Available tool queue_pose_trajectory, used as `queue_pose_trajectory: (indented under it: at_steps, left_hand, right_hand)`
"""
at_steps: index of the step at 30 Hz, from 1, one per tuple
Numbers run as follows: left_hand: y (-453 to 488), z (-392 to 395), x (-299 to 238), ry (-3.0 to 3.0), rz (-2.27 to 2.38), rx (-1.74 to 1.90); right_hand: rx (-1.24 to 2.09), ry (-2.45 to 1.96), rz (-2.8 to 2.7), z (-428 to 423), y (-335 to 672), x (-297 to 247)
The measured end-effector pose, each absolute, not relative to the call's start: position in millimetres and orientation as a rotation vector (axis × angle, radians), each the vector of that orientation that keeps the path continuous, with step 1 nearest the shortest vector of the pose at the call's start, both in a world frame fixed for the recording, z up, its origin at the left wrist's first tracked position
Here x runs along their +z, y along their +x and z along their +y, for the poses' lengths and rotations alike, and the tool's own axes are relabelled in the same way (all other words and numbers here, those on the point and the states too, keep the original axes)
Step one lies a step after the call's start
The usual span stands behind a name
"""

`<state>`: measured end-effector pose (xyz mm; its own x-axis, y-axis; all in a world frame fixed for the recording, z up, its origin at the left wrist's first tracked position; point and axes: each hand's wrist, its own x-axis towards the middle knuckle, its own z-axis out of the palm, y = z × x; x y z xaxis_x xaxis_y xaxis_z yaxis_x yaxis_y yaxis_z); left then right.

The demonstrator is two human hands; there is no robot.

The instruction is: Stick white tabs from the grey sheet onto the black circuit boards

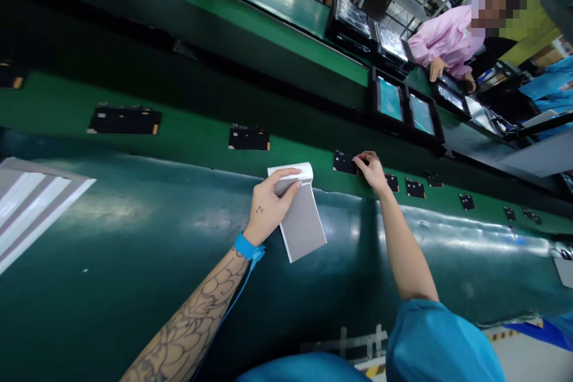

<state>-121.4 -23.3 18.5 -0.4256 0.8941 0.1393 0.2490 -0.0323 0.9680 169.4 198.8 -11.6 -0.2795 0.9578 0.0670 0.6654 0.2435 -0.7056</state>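
Note:
My left hand (271, 200) grips a grey sheet with white edges (305, 224) between thumb and fingers, above the near work surface. The sheet's top end curls over and shows a white, shiny side. At the right end of a flat black circuit board (344, 162) on the green belt, my right hand (370, 170) has thumb and forefinger pinched together. Whatever may be between those fingertips is too small to make out. A blue wrist strap with a cord (248, 248) circles my left wrist.
More black boards (124, 120) lie along the green belt (192, 143) on both sides. Grey and white striped sheets (36, 203) lie at left. Beyond the belt, black trays (405, 107) hold flat panels. A person in pink (452, 39) works across the line.

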Motion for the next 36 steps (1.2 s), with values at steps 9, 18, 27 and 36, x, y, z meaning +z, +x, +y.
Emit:
queue_pose_trajectory:
  at_steps: [9,18,27,36]
  left_hand:
    - [-122.0,-23.5,16.4,1.212,1.705,1.477]
    - [-122.1,-23.1,13.2,1.23,1.672,1.473]
    - [-116.3,-20.6,11.9,1.313,1.542,1.503]
    - [-115.1,-18.8,8.8,1.263,1.574,1.533]
  right_hand:
    - [0.72,-1.483,-2.065,200.1,176.5,-14.8]
    - [0.696,-1.521,-1.469,184.5,174.4,-2.8]
    - [0.576,-0.954,-2.095,69.4,68.9,30.8]
    - [0.511,-0.82,-2.23,67.3,50.8,33.5]
